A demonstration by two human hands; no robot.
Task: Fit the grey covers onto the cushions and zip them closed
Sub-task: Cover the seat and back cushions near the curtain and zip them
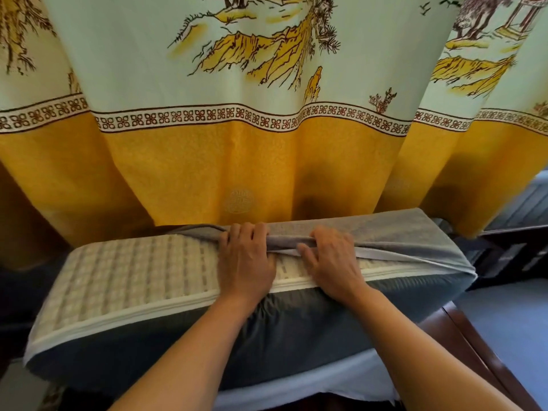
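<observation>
Both hands, left hand [246, 259] and right hand [333, 261], grip the bunched edge of the grey cover [415, 232], half drawn over the cushion [133, 271] before the curtain [267, 161]. Soft, stretchy cloth over a seemingly firm pad; best held at that edge.

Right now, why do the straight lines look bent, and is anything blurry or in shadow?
Head view: the wide lens bows the curtain border and the cushion edges; both hands, left and right, look sharp; corners are soft; shadow lies under the curtain hem and at far left.
</observation>
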